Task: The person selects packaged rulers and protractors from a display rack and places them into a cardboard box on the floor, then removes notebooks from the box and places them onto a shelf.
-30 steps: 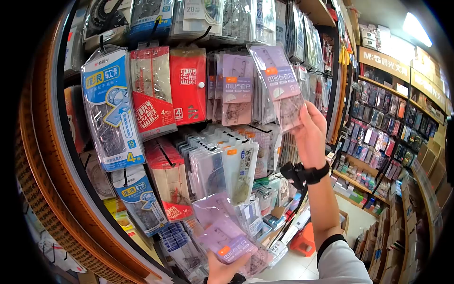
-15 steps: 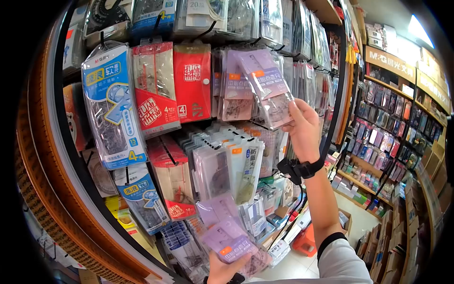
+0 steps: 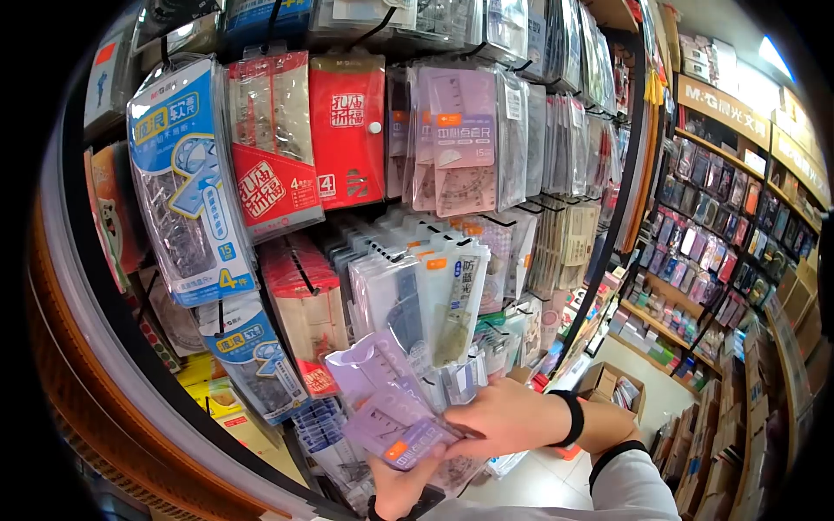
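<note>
Low in the view, my left hand [image 3: 402, 486] holds several purple ruler set packs [image 3: 395, 425], its thumb across the lower part of the top one. My right hand [image 3: 512, 418] reaches in from the right, its fingers closed at the right edge of the same packs. Its fingertips are partly hidden, but it appears to pinch the top pack. Above, a matching purple and pink ruler set pack [image 3: 465, 143] hangs at the front of its hook, flat against others of its kind.
Red ruler packs [image 3: 349, 130] and a blue soft ruler pack [image 3: 187, 182] hang to the left. Clear and white pouches [image 3: 452, 300] fill the row below. A dark rack post [image 3: 618, 165] stands right. Beyond are a floor carton [image 3: 612, 386] and stocked shelves [image 3: 704, 217].
My right hand has let go of the purple pack at the hook and come down to the packs in my left hand. That pack now hangs straight. The view has shifted slightly.
</note>
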The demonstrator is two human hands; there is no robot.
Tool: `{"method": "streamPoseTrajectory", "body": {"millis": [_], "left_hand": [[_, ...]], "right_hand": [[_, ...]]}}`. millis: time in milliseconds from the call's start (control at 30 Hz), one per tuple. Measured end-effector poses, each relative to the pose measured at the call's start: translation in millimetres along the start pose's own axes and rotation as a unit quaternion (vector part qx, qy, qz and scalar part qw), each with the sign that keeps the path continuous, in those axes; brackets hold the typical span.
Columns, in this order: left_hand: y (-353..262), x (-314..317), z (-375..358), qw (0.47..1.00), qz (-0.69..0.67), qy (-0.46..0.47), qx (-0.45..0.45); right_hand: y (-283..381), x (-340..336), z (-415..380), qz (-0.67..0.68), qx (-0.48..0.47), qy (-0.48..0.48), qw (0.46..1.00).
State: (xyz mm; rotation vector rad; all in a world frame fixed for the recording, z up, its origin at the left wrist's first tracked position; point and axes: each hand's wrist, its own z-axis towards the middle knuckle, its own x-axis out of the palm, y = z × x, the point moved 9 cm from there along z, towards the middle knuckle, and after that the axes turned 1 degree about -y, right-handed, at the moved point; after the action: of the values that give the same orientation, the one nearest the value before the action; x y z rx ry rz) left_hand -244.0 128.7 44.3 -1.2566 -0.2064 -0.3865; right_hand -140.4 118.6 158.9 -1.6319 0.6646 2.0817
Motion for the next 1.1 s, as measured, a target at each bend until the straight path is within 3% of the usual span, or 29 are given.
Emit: {"method": "streamPoseTrajectory", "body": {"millis": [67, 100, 200, 300, 400, 467, 567, 667, 1000, 1100], "left_hand": [[-9, 11, -3, 0.994, -0.102, -0.02, -0.039], [-7, 10, -4, 0.996, -0.076, -0.012, -0.041], [-4, 6, -3, 0.999, -0.033, 0.012, -0.033], [-11, 14, -2, 0.997, -0.072, 0.027, -0.025], [-7, 15, -2, 0.994, -0.094, 0.029, -0.056], [0, 13, -2, 0.993, -0.079, 0.044, -0.076], [-5, 21, -7, 0.988, 0.002, 0.081, -0.132], [0, 21, -2, 0.995, -0.051, 0.074, -0.036], [1, 13, -8, 0.994, -0.062, 0.065, -0.067], [-2, 13, -7, 0.994, -0.061, 0.062, -0.059]], "right_hand": [[-10, -7, -1, 0.157, 0.011, 0.022, 0.987], [-15, -11, -3, 0.234, 0.017, 0.032, 0.972], [-36, -49, -14, 0.235, 0.004, -0.138, 0.962], [-54, -74, -27, 0.199, 0.048, -0.151, 0.967], [-78, -113, -53, 0.23, 0.08, -0.408, 0.88], [-80, -149, -55, 0.302, 0.022, -0.56, 0.771], [-92, -191, -45, 0.32, -0.01, -0.586, 0.744], [-108, -215, -22, 0.327, 0.004, -0.567, 0.756], [-138, -207, 17, 0.325, 0.1, -0.504, 0.794], [-136, -210, 22, 0.297, 0.068, -0.522, 0.796]]}}
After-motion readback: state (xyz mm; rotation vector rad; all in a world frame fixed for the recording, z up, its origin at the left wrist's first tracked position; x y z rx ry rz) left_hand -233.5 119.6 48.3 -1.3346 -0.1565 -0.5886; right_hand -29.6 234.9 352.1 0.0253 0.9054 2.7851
